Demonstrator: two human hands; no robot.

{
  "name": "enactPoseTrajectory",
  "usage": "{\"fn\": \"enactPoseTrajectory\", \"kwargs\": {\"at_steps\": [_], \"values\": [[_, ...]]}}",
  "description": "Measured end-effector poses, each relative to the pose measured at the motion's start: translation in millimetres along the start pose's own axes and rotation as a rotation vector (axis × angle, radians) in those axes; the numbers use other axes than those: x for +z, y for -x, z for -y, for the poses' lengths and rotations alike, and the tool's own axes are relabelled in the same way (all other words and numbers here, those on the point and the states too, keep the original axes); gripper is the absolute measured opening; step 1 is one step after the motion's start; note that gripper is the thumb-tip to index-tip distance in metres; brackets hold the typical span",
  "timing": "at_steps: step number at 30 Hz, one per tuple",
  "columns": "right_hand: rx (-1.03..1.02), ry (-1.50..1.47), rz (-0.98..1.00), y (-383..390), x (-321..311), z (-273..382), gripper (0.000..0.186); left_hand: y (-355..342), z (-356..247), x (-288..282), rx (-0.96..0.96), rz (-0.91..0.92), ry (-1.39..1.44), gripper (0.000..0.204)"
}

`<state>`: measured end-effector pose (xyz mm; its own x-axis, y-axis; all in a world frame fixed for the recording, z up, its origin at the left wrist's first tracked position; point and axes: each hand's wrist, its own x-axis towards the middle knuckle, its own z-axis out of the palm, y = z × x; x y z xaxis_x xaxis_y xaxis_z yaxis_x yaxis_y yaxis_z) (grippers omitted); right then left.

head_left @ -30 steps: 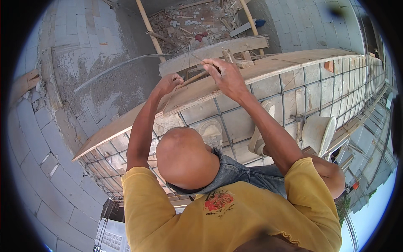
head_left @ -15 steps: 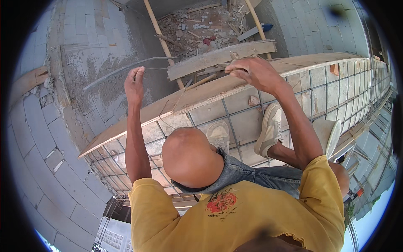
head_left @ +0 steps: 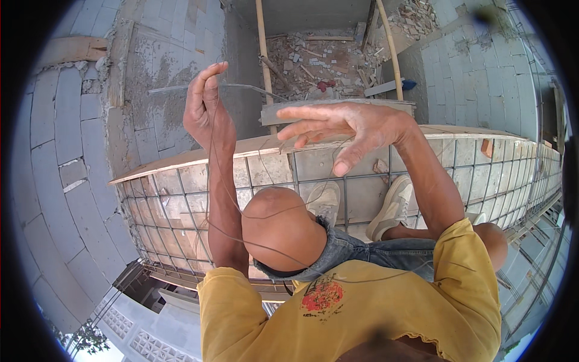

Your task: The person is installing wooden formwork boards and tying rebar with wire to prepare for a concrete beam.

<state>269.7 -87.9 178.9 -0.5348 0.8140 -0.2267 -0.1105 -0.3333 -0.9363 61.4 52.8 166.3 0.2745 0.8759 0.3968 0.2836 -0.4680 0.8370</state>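
Observation:
My left hand [head_left: 206,105] is raised at upper middle with fingers bent together and thumb against them, pinching thin wire [head_left: 344,281] that loops down across my knee and shirt. My right hand [head_left: 338,134] is spread open, palm down, over the plywood edge [head_left: 166,169], with strands of wire around it. Under it lies a steel rebar grid [head_left: 455,158] on pale boards. My shoes [head_left: 389,205] are on the grid, and my bent knee [head_left: 280,226] is beneath my hands.
Beyond the plywood are a weathered plank [head_left: 270,116], bamboo poles [head_left: 391,54] and a rubble-strewn floor [head_left: 310,63] below. Block walls [head_left: 66,157] stand left and right. At lower left, further down, is a pale structure with patterned vent blocks [head_left: 151,344].
My left hand has risen and moved up-left. My right hand has spread its fingers and come lower. Wire now sweeps in a wide loop over my knee and shirt. The view has shifted.

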Motion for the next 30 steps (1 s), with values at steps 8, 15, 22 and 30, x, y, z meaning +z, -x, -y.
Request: {"fn": "enactPoseTrajectory", "kwargs": {"at_steps": [8,15,22,30], "values": [[0.142,0.273,-0.844,79,-57,-20,0.098,-31,20,-26,0.78,-0.075,-0.576,0.027],[0.011,0.817,-1.035,47,-8,24,0.094,-24,-15,13,1.03,0.146,-0.63,0.034],[-0.1,-0.124,-0.606,-6,19,1,0.055,-8,-20,30,0.822,0.236,-0.235,0.02],[-0.175,0.823,-0.709,38,-10,-1,0.027,32,36,-16,-0.36,0.438,0.995,0.02]]}}
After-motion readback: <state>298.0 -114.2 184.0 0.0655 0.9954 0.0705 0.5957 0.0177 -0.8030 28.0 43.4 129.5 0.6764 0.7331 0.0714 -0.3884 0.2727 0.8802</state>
